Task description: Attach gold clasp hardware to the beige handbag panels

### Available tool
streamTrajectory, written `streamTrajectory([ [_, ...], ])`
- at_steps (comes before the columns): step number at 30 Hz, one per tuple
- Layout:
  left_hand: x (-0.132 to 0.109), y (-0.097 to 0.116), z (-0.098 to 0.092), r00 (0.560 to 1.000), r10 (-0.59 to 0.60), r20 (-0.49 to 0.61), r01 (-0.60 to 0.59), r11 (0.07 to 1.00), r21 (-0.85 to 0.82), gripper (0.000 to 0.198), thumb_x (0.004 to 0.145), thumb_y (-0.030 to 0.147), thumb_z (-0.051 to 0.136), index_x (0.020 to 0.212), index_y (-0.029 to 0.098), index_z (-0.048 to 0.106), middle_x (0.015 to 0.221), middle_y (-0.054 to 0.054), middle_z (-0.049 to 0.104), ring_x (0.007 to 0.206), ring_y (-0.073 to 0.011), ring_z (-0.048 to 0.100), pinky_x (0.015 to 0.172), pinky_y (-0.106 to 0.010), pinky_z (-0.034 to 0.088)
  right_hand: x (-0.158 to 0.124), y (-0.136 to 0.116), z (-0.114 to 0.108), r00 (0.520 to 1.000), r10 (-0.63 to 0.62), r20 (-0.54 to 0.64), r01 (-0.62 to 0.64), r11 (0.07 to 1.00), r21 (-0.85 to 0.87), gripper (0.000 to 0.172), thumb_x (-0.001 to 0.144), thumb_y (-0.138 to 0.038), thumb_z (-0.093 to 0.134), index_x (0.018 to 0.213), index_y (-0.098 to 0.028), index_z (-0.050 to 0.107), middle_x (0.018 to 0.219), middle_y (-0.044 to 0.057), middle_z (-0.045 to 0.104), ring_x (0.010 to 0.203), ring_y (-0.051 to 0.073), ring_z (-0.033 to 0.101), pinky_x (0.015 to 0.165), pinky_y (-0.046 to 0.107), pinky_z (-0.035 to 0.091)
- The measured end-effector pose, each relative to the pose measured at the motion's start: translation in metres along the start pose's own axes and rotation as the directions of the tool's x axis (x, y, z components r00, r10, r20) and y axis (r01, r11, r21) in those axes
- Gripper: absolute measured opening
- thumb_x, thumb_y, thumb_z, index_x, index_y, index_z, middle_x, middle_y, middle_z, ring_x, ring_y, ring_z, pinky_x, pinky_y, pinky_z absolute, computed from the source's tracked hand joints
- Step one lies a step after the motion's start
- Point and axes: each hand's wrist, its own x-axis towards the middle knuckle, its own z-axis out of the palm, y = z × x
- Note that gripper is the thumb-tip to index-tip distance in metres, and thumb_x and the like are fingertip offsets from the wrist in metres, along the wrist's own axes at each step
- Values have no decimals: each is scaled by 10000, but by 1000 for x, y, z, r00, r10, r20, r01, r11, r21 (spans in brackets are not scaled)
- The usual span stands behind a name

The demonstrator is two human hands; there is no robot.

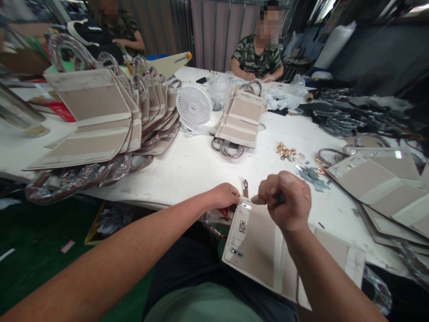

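Observation:
An opened-flat beige handbag panel (pixel 259 228) lies at the table's near edge, with metal plates along its left side. My left hand (pixel 225 197) pinches its top left corner, beside a small strap with a metal clasp (pixel 246 188) that sticks out beyond the edge. My right hand (pixel 288 201) is closed in a fist around a grey tool with a tapered tip (pixel 255 200). That tip points left, close to the panel's upper edge and the clasp; whether it touches is unclear. Most of the tool is hidden in the fist. A plastic-wrapped handle (pixel 214 226) shows below my left hand.
Stacked bag panels stand at the left (pixel 103 98), the middle back (pixel 243 114) and the right (pixel 378 179). A white fan (pixel 194 106) stands between stacks. Gold metal pieces (pixel 285 150) and grey pieces (pixel 313 178) lie right of centre. Another person (pixel 258 56) sits across the table (pixel 187 170).

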Motion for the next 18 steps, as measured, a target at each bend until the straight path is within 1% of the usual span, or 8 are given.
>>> streamTrajectory([
  [3,-1,0,2,1000,3,-19,-3,1000,14,161,822,310,650,737,186,591,526,30,600,413,-142,596,429,-223,441,0,3,4,998,58,-33,-61,995,-76,477,995,-502,575,613,-237,469,483,-47,466,440,126,422,468,275,342],
  [5,-4,3,4,999,20,-28,-18,998,58,221,805,381,660,732,193,571,506,27,584,412,-155,598,414,-228,425,2,3,4,992,130,-6,-128,969,-211,503,990,-518,573,595,-225,468,485,-46,480,468,124,428,497,270,347],
  [7,-6,7,3,998,56,-33,-52,992,116,324,785,504,661,743,197,565,500,22,576,401,-162,583,402,-242,415,6,-2,-2,977,200,67,-156,900,-407,500,984,-531,571,611,-202,527,534,-36,533,532,131,486,534,261,359],
  [9,-6,8,-2,994,105,-24,-99,981,165,463,745,655,642,788,200,569,524,22,579,399,-162,570,394,-250,402,7,-11,-18,963,255,89,-129,722,-679,410,962,-525,603,728,-193,663,673,-13,656,659,160,594,607,261,401],
  [12,-5,5,-9,987,158,3,-156,977,143,639,676,792,638,895,194,592,628,8,646,419,-137,562,405,-233,372,-10,-26,-50,966,259,-22,-123,382,-916,250,869,-430,709,1014,-241,785,1004,59,768,902,249,687,762,310,460],
  [14,-6,2,-9,983,182,23,-183,978,103,694,657,820,660,932,184,615,698,-6,682,435,-121,559,419,-224,359,-30,-33,-68,964,260,-64,-138,278,-951,246,816,-358,741,1038,-276,806,1078,83,767,978,284,689,806,330,474],
  [16,-10,5,-2,976,210,59,-216,969,118,697,673,824,662,934,179,638,705,-1,683,437,-112,543,422,-222,343,-51,-40,-82,961,249,-120,-175,214,-961,190,793,-364,757,966,-314,814,997,72,770,964,288,689,799,330,490],
  [18,-17,15,9,951,293,103,-308,933,188,626,751,781,634,910,177,670,697,3,683,495,-129,573,461,-232,386,-70,-50,-93,957,210,-202,-236,147,-961,189,764,-430,784,923,-330,810,897,67,759,922,298,685,785,342,505],
])
